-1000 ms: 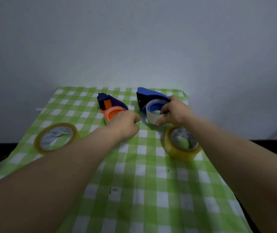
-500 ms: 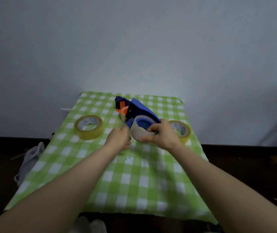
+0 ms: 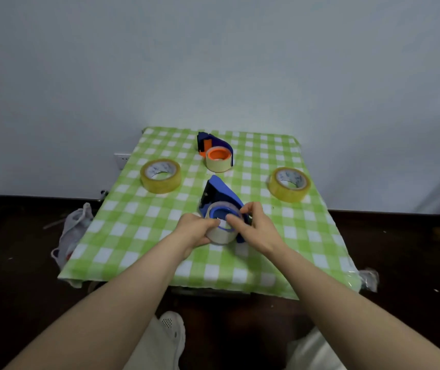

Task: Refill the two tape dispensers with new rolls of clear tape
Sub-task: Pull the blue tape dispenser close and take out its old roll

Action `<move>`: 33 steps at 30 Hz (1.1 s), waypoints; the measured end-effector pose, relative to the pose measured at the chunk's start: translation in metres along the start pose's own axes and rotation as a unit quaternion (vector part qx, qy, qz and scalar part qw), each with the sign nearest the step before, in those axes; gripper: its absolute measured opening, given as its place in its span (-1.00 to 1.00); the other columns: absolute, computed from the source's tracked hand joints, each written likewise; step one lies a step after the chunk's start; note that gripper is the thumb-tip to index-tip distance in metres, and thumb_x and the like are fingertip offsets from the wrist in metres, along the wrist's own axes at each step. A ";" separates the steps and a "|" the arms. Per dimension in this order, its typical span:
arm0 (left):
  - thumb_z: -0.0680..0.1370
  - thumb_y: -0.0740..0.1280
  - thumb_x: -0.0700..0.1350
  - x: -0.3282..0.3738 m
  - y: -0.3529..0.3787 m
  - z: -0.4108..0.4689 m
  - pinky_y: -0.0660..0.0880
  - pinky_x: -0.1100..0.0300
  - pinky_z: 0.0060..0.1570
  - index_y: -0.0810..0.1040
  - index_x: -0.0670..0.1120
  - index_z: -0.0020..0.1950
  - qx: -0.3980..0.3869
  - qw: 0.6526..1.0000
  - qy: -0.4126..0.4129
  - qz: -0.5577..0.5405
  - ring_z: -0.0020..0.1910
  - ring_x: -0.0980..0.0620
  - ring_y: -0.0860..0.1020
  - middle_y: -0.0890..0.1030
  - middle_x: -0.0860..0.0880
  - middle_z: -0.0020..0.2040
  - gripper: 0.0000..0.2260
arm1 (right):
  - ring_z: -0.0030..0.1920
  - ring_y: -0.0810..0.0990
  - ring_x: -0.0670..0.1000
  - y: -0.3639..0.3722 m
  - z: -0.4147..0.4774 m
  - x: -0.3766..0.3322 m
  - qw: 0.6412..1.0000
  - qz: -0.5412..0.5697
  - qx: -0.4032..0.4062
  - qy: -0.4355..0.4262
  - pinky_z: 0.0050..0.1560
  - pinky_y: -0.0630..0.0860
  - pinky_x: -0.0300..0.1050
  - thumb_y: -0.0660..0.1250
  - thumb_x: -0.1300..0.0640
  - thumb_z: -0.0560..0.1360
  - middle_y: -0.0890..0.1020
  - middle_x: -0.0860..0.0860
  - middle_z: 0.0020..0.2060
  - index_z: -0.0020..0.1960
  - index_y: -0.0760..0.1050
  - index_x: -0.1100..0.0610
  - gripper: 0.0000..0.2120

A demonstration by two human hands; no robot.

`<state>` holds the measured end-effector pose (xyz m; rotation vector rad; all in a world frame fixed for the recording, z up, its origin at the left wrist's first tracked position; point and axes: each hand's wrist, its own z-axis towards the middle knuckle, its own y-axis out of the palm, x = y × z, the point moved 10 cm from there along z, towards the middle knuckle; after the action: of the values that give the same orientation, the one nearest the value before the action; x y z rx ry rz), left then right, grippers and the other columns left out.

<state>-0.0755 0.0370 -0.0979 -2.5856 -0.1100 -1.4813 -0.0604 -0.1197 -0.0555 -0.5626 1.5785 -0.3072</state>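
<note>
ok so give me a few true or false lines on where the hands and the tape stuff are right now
1. The left hand and the right hand both hold the pale roll on the blue dispenser. True.
2. The orange-hub dispenser is lifted off the table. False: it rests untouched at the far side of the checked cloth.
3. The left yellow roll and the right yellow roll lie flat on the cloth, one on each side. True.
4. The right yellow roll is mounted on the blue dispenser. False: it lies apart on the cloth.
</note>
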 end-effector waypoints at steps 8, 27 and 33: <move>0.50 0.41 -0.12 0.014 0.000 0.009 0.45 0.09 -0.12 0.54 -0.19 -0.19 -0.009 0.990 0.054 0.127 -0.26 -0.06 0.45 0.48 -0.11 -0.29 -0.84 | 0.13 0.57 0.12 -0.009 0.021 0.019 0.997 -0.001 -0.003 0.075 0.19 0.49 0.02 0.24 0.07 0.56 0.58 0.14 0.15 0.38 0.34 0.17 -0.59; 0.31 0.52 0.08 0.035 0.033 -0.001 0.36 0.09 0.27 -0.08 -0.20 0.55 0.035 0.867 0.194 0.458 0.42 -0.12 0.30 0.21 -0.16 0.46 0.05 | -0.21 0.46 0.09 0.000 0.026 0.015 0.992 0.002 -0.050 0.116 0.09 0.52 0.29 0.15 0.02 0.59 0.50 0.14 -0.22 0.11 0.51 0.40 -0.57; 0.32 0.51 0.04 0.032 0.028 -0.002 0.29 0.11 0.36 -0.02 -0.15 0.55 0.011 0.892 0.195 0.407 0.46 -0.09 0.23 0.16 -0.12 0.49 -0.01 | -0.20 0.48 0.10 -0.001 0.028 0.014 0.992 -0.003 -0.045 0.116 0.08 0.52 0.30 0.14 0.03 0.60 0.51 0.15 -0.22 0.10 0.48 0.44 -0.56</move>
<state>-0.0565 0.0084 -0.0722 -1.8380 0.8791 -1.5406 -0.0328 -0.1237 -0.0700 -0.6179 1.8222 -0.3158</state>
